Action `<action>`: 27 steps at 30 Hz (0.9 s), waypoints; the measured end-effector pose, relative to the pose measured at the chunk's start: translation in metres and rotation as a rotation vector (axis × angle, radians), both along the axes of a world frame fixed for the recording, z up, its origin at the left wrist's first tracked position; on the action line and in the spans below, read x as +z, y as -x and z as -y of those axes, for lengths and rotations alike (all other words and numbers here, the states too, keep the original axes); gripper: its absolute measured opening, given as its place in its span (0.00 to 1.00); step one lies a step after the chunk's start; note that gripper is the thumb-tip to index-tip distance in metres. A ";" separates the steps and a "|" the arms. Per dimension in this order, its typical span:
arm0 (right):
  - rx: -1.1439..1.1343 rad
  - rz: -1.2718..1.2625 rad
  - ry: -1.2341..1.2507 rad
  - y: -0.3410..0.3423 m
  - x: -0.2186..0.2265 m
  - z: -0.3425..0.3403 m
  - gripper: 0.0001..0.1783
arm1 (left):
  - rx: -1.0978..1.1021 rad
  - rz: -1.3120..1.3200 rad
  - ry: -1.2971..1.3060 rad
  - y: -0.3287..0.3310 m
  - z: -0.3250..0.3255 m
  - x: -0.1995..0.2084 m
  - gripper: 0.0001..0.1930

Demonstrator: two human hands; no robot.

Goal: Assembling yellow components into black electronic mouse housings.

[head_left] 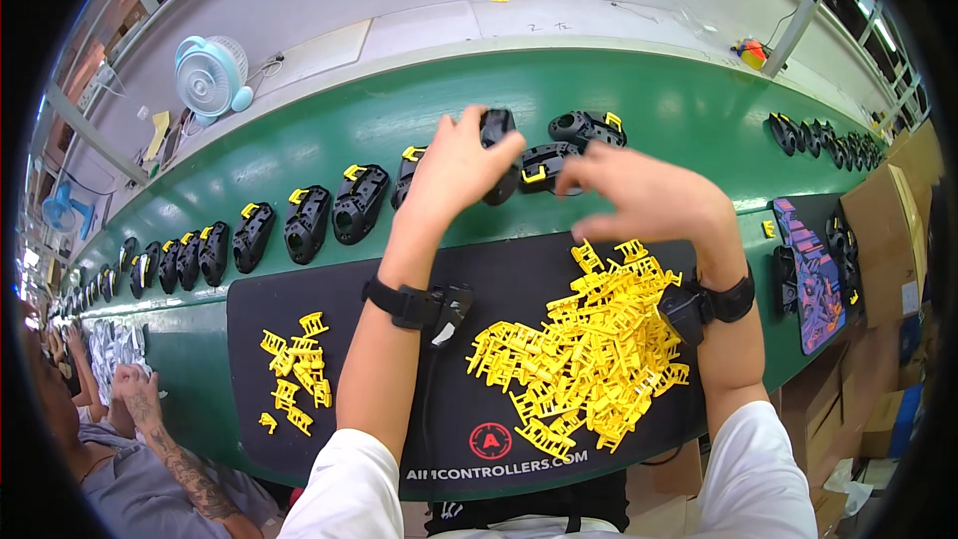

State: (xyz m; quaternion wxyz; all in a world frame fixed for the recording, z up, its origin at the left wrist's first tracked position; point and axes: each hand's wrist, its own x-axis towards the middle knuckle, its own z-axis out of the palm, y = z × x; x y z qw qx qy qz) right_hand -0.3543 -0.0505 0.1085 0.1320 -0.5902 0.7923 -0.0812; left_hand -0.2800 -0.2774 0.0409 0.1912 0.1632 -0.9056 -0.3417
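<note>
My left hand (461, 162) is raised over the green bench, with its fingers and thumb round a black plastic shell (497, 126). My right hand (644, 192) is slightly blurred, with its fingers spread and nothing visible in them. Its fingertips are close to another black shell with a yellow clip (539, 175), lying on the bench; whether they touch it I cannot tell. Just behind is one more shell with a yellow clip (613, 123). Below my right hand, a big heap of yellow plastic clips (589, 349) covers part of the black mat (449, 369).
A smaller pile of yellow clips (297, 369) lies on the mat's left. Clipped black shells (304, 225) form a row along the left; more shells (818, 140) stand far right. A fan (210, 78) stands at the back. Another person's tattooed arm (180, 454) is at lower left.
</note>
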 end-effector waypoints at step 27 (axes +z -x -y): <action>-0.303 0.466 0.646 0.009 0.022 0.006 0.10 | -0.263 -0.048 -0.669 0.006 -0.004 0.011 0.18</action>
